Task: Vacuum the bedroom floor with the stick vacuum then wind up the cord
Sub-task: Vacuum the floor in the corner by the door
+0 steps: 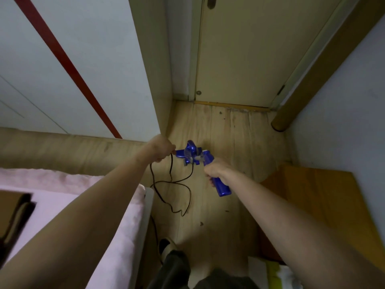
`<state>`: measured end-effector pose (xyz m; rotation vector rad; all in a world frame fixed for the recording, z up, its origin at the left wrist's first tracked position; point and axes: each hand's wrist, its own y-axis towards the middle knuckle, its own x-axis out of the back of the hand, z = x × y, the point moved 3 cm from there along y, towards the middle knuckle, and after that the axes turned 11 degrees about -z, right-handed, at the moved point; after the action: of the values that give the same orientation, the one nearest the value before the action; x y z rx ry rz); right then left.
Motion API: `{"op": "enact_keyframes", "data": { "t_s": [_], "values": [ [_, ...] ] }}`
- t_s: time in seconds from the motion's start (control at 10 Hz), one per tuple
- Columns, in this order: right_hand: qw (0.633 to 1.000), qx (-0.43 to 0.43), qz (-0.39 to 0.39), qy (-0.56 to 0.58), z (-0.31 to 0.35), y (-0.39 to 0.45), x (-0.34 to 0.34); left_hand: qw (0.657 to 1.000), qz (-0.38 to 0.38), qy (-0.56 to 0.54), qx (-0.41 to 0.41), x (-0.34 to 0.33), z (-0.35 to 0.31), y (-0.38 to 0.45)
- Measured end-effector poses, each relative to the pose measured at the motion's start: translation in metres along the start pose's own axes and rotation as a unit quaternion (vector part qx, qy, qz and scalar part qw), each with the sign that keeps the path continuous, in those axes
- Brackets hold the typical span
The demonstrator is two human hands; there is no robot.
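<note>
The blue stick vacuum [192, 153] stands on the wooden floor [229, 138], seen from straight above. My right hand [215, 171] grips its blue handle [223, 187]. My left hand [161, 150] holds the dark cord [170, 182] just left of the vacuum's body. From that hand the cord hangs down and lies in loose loops on the floor between the bed and the vacuum, then runs back along the bed's edge.
A bed with a pink sheet [116, 205] fills the lower left. A white wardrobe with a red stripe [83, 69] stands on the left, a closed door [239, 49] ahead, a wooden table [323, 201] on the right. My foot [166, 247] is on the floor below.
</note>
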<state>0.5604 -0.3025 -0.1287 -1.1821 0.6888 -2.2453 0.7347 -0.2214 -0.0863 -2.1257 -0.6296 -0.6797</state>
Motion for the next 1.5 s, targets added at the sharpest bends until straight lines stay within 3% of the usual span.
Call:
{"op": "enact_keyframes", "data": {
  "t_s": [0.5,1.1,1.5],
  "values": [
    [0.999,0.000,-0.030,0.019,0.073,0.089,-0.033,1.000,0.013,0.006,-0.005,0.071,-0.028,0.102],
    [0.997,0.012,0.008,0.080,0.268,0.275,-0.005,0.993,-0.071,-0.020,0.088,0.105,-0.137,0.268],
    [0.998,0.041,-0.021,-0.029,0.274,0.338,0.033,0.989,-0.052,-0.015,0.135,0.111,-0.134,0.277]
  ]
}}
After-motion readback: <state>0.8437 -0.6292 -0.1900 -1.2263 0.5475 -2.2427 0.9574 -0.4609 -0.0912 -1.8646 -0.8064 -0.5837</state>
